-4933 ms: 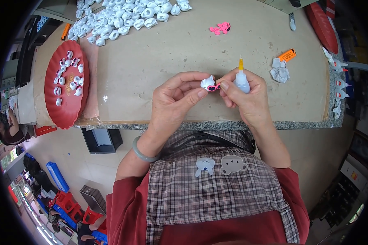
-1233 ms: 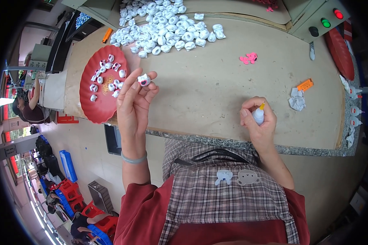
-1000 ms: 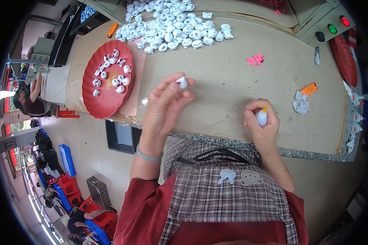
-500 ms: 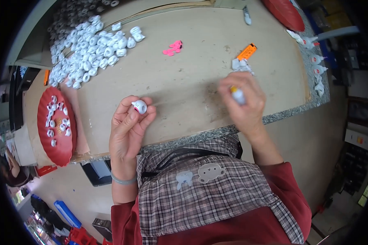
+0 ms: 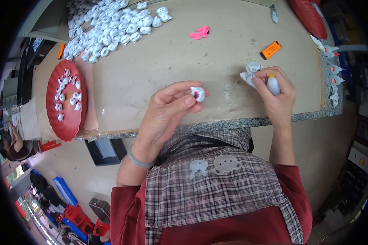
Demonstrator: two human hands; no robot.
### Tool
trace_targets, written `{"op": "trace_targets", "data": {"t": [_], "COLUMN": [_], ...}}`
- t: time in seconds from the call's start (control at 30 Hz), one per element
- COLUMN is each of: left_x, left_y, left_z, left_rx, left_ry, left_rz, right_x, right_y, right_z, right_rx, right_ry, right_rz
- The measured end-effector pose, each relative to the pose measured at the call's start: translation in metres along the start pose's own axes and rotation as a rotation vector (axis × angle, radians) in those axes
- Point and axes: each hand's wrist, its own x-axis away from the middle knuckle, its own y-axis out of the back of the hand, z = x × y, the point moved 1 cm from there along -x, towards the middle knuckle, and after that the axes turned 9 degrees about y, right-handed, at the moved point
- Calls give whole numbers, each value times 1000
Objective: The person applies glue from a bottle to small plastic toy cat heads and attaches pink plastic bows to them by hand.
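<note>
Pinching one small white piece point(image 5: 198, 94) just right of centre in the frame, rounded, with a pink-and-dark detail on its left side. Grip of the left hand point(image 5: 167, 108): closed on that piece, thumb toward the viewer, other fingers curled behind. Around the wrist: one pale grey bangle point(image 5: 139, 159). Right of centre: right hand point(image 5: 279, 92), wrapped around one white squeeze bottle point(image 5: 273, 86), yellow tip toward the upper edge of the frame. At the thumb and fingertips of the same hand: one crumpled white tissue point(image 5: 253, 68); pinched or merely touched, cannot tell. Just above the tissue, well apart from the bottle: one orange box point(image 5: 271, 50), set at a slant. Upper centre: small cluster of bright pink pieces point(image 5: 199, 33). Upper left: large heap of white pieces point(image 5: 122, 24), spread loosely over the brown tabletop covering point(image 5: 151, 61). Left: one red scalloped plate point(image 5: 65, 128), bearing scattered white pieces, some marked with pink. Between heap and plate, near the left edge: second orange item point(image 5: 61, 51). Upper right: second red plate point(image 5: 308, 18), partly cut off by the dark rim of the view; nearby, one slender pale tool point(image 5: 274, 14). Right edge: several white bottles point(image 5: 335, 69), with coloured tips. Lower centre: plaid apron point(image 5: 212, 196), with two animal patches. Lower left, below the table: one black bin point(image 5: 97, 154).
</note>
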Motion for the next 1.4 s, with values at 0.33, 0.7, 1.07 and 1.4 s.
{"op": "trace_targets", "data": {"t": [0.33,0.7,1.07,1.4], "left_x": [1,6,72,106], "left_y": [0,1,56,93], "left_z": [7,0,-76,-146], "left_rx": [-9,-419,-655,-1913], "left_ry": [-4,9,-558,-861], "left_rz": [35,-59,-616,-1400], "right_x": [4,-9,-13,-27], "right_y": [-62,-59,46,71], "right_z": [50,43,-33,-50], "right_rx": [-245,-155,255,693], "right_ry": [242,170,12,176], "right_rz": [94,172,-320,-300]}}
